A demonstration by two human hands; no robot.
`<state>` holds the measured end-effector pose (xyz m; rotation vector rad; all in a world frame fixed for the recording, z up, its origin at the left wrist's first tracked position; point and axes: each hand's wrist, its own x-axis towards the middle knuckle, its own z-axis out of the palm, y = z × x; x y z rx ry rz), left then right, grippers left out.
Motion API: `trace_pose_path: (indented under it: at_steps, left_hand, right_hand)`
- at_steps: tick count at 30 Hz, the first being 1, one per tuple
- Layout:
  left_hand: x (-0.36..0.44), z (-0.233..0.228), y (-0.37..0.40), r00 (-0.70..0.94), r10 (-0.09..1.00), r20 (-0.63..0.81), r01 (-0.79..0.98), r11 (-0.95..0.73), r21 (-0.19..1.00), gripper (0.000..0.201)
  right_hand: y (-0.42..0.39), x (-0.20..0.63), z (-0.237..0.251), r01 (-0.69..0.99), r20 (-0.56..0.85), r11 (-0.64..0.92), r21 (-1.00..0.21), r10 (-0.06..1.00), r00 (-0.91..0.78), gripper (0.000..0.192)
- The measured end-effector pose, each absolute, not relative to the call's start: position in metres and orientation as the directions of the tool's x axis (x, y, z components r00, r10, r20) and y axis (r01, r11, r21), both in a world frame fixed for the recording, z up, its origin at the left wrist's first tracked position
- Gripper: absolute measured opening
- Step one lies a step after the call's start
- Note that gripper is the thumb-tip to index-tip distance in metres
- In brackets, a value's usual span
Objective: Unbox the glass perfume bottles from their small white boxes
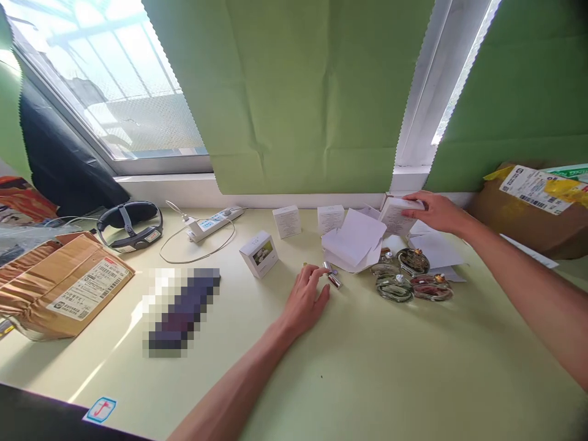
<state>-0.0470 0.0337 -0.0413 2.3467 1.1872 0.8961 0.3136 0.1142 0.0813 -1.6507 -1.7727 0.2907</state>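
From the head camera, the left hand (pixel 307 298) lies flat on the pale green table (pixel 367 367), palm down, fingers loose and a bit spread. It holds nothing. Its fingertips (pixel 320 271) reach up to a small shiny tube (pixel 332 275), like a lipstick, which lies on the table just past them. The tips look very close to the tube, but I cannot tell if they touch it.

The right hand (pixel 434 212) is farther back, near the window wall. It is closed around a small white box (pixel 395 215), with the fingers over the top and the thumb below. The box is lifted a little and tilted.

Below the right hand lie flat white papers (pixel 436 250). Between the two hands sits an open white box with its flaps up (pixel 354 241). Just to the right of the left hand's fingers, four round glass bottles (pixel 407 275) sit close together.

Up and left of the left hand stands a small white box with a picture on it (pixel 259 253). Two more white boxes (pixel 286 221) stand behind it near the wall. Far to the left are a power strip (pixel 214 222), a dark headband (pixel 131 225) and a brown paper parcel (pixel 64 283). Far right of the right hand is a brown parcel with a label (pixel 528 208).
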Motion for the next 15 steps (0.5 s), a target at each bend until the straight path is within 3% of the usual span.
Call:
trace_pose_path:
  at_steps: [3,6,8,11,15]
  left_hand:
    - [-0.046,-0.038,0.034,0.408,0.812,0.418,0.509,-0.582,0.635,0.030]
    - [-0.043,-0.032,0.029,0.410,0.782,0.470,0.358,-0.612,0.705,0.031]
    - [-0.041,-0.027,0.022,0.457,0.757,0.467,0.164,-0.588,0.792,0.041]
    - [-0.038,-0.019,0.011,0.585,0.733,0.348,-0.131,-0.338,0.932,0.063]
    - [-0.034,-0.016,0.004,0.688,0.723,0.057,-0.078,-0.004,0.997,0.051]
  right_hand:
    - [0.084,0.317,0.104,0.704,0.403,0.165,-0.691,0.897,0.184,0.064]
    - [0.043,0.294,0.119,0.571,0.444,0.252,-0.782,0.867,0.226,0.065]
    - [0.014,0.264,0.115,0.319,0.311,0.230,-0.919,0.922,0.229,0.063]
    - [-0.018,0.211,0.083,0.140,-0.038,-0.034,-0.990,0.999,-0.020,0.070]
    - [-0.032,0.170,0.027,0.143,-0.134,-0.113,-0.983,0.981,-0.143,0.074]
